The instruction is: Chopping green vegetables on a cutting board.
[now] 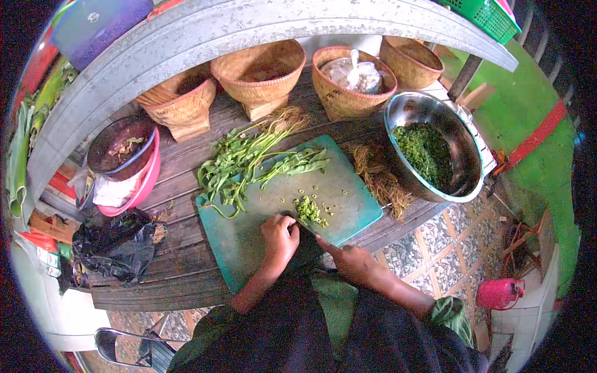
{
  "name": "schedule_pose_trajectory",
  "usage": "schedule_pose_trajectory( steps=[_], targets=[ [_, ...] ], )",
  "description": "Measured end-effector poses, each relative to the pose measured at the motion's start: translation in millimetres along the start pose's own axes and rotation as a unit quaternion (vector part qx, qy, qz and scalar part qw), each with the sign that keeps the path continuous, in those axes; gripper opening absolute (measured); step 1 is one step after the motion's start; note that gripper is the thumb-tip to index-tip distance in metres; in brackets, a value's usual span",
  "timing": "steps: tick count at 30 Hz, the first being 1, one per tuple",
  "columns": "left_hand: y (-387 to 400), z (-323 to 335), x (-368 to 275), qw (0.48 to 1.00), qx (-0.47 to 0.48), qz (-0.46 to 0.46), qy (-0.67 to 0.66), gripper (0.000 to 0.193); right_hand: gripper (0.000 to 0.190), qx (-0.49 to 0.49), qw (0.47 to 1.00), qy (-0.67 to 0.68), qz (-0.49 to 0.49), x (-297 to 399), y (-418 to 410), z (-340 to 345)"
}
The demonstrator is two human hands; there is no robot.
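My right hand (357, 265) grips a knife, its forefinger stretched along the back of the dark blade (303, 224). Close to the blade's tip, my left hand (281, 238) rests with curled fingers on the green-edged cutting board (261, 205); whether anything is inside them cannot be made out. Just beyond the blade lies a small heap of chopped green stems (308, 210), with a few loose pieces scattered around it. A bunch of leafy greens (233, 163) with roots spreads over the board's far left corner and onto the wooden slats. The knife's handle is mostly hidden.
A metal bowl (473, 175) of chopped greens stands at right, beside cut-off roots (380, 182). Woven baskets (261, 84) line the back under a grey shelf (280, 23). At left are a dark bowl on a pink basin (151, 172) and a black plastic bag (114, 245).
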State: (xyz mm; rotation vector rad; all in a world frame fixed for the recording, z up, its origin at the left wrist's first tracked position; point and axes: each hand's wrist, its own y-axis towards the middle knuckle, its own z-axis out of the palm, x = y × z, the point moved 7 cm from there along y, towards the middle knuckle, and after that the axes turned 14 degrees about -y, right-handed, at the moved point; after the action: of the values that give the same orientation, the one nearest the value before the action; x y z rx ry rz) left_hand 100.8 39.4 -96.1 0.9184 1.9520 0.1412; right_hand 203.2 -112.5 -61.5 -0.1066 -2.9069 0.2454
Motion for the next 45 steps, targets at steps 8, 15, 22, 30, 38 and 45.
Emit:
schedule_pose_trajectory(
  steps=[8,15,22,30,38,45],
  targets=[
    [0.0,1.8,11.5,0.998,0.048,-0.04,-0.001,0.015,0.069,0.05,0.998,0.029,0.016,-2.3,13.0,4.7],
    [-2.8,3.5,13.1,0.999,0.02,-0.022,-0.016,0.015,0.077,-0.019,0.999,0.033,0.003,-0.6,18.9,6.7],
    [-9.0,-4.1,16.5,0.998,0.05,-0.031,-0.037,0.014,0.072,-0.029,0.999,-0.026,-0.006,1.9,6.4,6.5],
    [-13.2,0.1,13.9,0.998,0.024,-0.05,-0.039,0.015,0.073,-0.016,0.999,-0.004,0.03,4.3,-0.2,-0.6],
    [-11.0,-2.1,14.7,0.998,0.034,-0.048,0.003,0.012,0.074,-0.006,1.0,0.015,0.009,4.5,9.2,2.9],
    [-9.2,-2.3,8.6,0.999,0.022,-0.031,-0.015,0.012,0.076,0.008,0.998,0.051,0.035,-0.2,18.0,12.5]
  ],
)
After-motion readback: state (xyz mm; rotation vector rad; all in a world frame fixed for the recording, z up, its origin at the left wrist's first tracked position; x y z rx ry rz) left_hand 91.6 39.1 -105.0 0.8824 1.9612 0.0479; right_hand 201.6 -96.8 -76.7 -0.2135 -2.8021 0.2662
